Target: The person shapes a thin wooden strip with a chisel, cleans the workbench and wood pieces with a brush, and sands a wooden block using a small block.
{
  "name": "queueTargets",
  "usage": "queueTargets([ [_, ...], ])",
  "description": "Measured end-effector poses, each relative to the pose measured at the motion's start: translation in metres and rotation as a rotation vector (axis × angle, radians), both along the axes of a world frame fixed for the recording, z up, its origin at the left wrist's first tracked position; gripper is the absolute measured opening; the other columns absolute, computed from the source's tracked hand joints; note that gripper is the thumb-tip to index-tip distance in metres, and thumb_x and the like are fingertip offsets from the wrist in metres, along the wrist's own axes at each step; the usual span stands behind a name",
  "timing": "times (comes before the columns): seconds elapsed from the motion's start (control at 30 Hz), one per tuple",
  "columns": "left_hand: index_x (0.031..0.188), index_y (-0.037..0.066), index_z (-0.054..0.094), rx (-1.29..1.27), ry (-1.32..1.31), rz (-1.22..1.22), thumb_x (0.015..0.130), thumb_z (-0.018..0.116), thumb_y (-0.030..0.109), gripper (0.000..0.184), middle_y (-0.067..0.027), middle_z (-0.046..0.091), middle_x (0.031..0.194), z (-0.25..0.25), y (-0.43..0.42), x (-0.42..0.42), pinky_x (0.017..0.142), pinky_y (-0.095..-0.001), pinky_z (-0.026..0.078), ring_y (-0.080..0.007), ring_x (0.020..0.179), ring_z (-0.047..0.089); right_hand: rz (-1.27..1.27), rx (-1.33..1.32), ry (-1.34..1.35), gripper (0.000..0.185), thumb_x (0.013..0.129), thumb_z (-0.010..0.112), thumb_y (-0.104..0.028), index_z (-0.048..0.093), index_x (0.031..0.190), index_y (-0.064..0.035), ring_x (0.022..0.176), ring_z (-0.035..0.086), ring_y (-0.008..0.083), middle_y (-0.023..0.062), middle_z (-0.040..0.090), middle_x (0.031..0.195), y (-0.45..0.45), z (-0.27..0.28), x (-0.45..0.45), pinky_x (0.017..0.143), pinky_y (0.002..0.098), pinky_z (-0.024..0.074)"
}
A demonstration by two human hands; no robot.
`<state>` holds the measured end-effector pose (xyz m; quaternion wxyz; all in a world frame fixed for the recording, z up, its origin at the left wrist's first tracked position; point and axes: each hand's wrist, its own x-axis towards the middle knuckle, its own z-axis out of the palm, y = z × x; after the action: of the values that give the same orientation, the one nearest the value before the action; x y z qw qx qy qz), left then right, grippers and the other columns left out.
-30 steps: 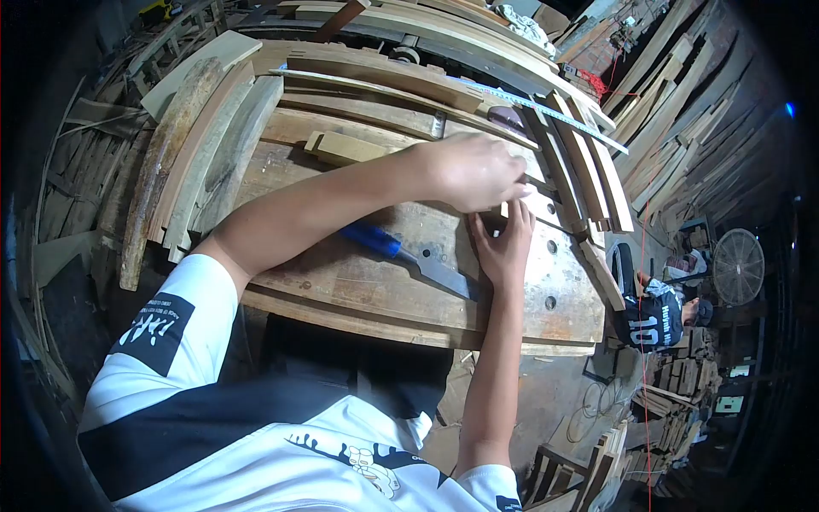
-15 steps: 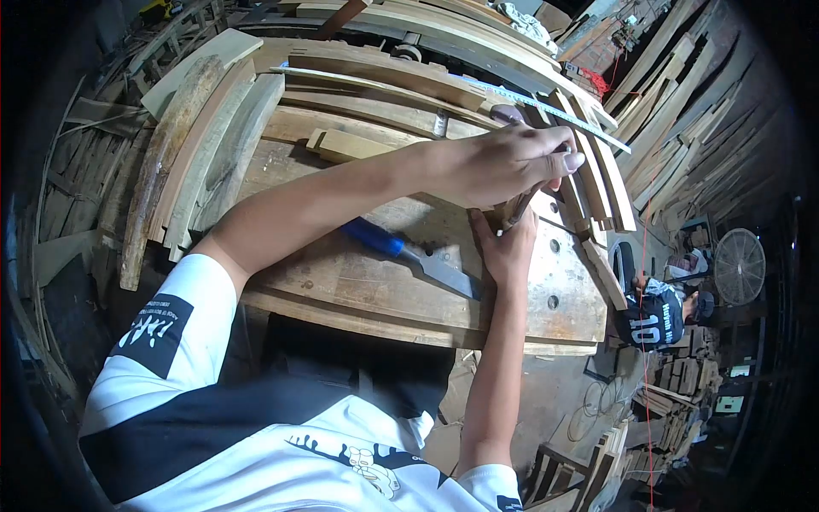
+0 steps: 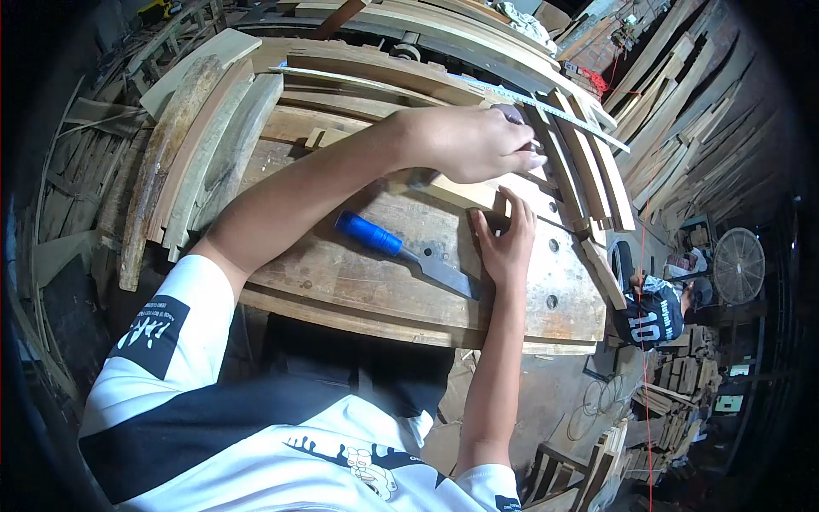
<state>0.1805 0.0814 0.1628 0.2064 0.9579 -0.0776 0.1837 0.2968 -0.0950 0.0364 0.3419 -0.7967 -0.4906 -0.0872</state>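
Note:
My left hand (image 3: 478, 147) is closed above the workbench (image 3: 341, 277); what its curled fingers hold cannot be made out. Below that forearm is a small dark blurred shape. My right hand (image 3: 509, 243) rests on the bench with thumb and fingers apart, touching the end of a pale wooden strip (image 3: 461, 191). A chisel with a blue handle (image 3: 371, 235) lies flat, its blade pointing towards my right wrist. Partly behind my left forearm is a pale wood block (image 3: 334, 137).
Long boards (image 3: 226, 149) lie at the bench's left, and more pieces (image 3: 580, 162) at its right. A measuring tape (image 3: 554, 112) crosses the back. Round holes mark the bench's right side. A person (image 3: 653, 316) and a fan (image 3: 739, 266) are farther right.
My left hand rose and went right, then came back left and up, away from my right hand. The pale strip beside my right hand now shows more. The chisel has not moved.

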Motion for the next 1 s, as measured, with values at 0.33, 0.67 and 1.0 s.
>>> queueTargets([
  [0.33, 0.097, -0.002, 0.054, -0.248, -0.084, -0.222, 0.107, 0.041, 0.039, 0.044, -0.0183, 0.054, 0.082, -0.009, -0.029, 0.02, 0.07, -0.0449, 0.048, -0.0321, 0.075, 0.059, 0.005, 0.021, -0.031, 0.046, 0.078, 0.081, -0.017, 0.06, 0.115, 0.0016, 0.108, 0.056, 0.0406, 0.0219, 0.063, 0.11, 0.0, -0.006, 0.006, 0.094, 0.047, 0.0447],
  [0.67, 0.122, -0.01, 0.049, -0.447, 0.103, -0.179, 0.109, 0.029, 0.045, 0.06, -0.0247, 0.059, 0.101, -0.006, -0.021, 0.02, 0.086, -0.0437, 0.05, -0.0362, 0.09, 0.062, -0.012, 0.107, 0.14, 0.061, 0.077, 0.083, -0.02, 0.054, 0.126, 0.0015, 0.111, 0.057, 0.0408, 0.0223, 0.062, 0.117, 0.002, 0.009, -0.01, 0.095, 0.0457, 0.0451],
  [1.0, 0.102, -0.005, 0.06, 0.305, 0.053, 0.079, 0.105, 0.045, 0.028, 0.036, -0.0198, 0.062, 0.088, -0.008, -0.009, 0.006, 0.072, -0.0489, 0.057, -0.0365, 0.085, 0.068, 0.01, -0.005, 0.0, 0.053, 0.081, 0.079, -0.018, 0.058, 0.127, -0.0021, 0.116, 0.052, 0.0363, 0.0174, 0.061, 0.121, 0.001, -0.003, 0.001, 0.101, 0.0459, 0.044],
])
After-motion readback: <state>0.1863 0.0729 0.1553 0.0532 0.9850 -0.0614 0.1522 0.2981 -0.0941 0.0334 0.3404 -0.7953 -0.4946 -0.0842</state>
